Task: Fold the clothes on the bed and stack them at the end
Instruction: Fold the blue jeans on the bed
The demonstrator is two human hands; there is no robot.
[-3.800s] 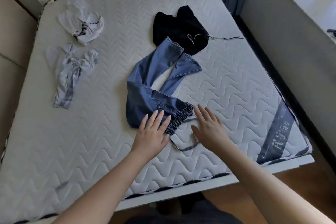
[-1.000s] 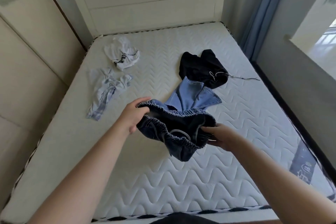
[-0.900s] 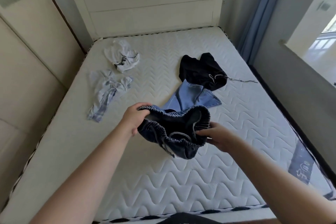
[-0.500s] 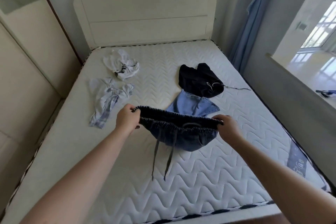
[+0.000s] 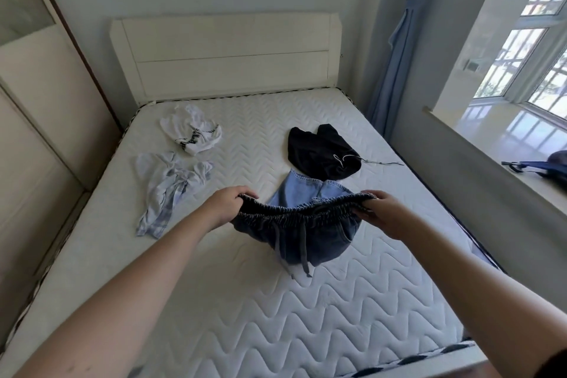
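Observation:
I hold a pair of blue jeans [image 5: 310, 233] by the dark elastic waistband, lifted above the quilted white mattress [image 5: 276, 310]. My left hand [image 5: 228, 206] grips the waistband's left end and my right hand [image 5: 383, 213] grips its right end, stretching it flat. The drawstrings hang down in front. The pale legs trail back on the mattress toward a black garment [image 5: 322, 152]. A white printed top [image 5: 193, 129] and a crumpled pale checked shirt [image 5: 167, 187] lie at the left.
A white headboard [image 5: 227, 52] stands at the far end. Wardrobe panels [image 5: 30, 132] run along the left side. A blue curtain [image 5: 395, 49] and a window sill [image 5: 497, 157] with a dark bag [image 5: 549, 166] are at the right.
My hands went from flat on the jeans to gripping the waistband, lifted it off the mattress and pulled it out straight. The view tilted up toward the headboard.

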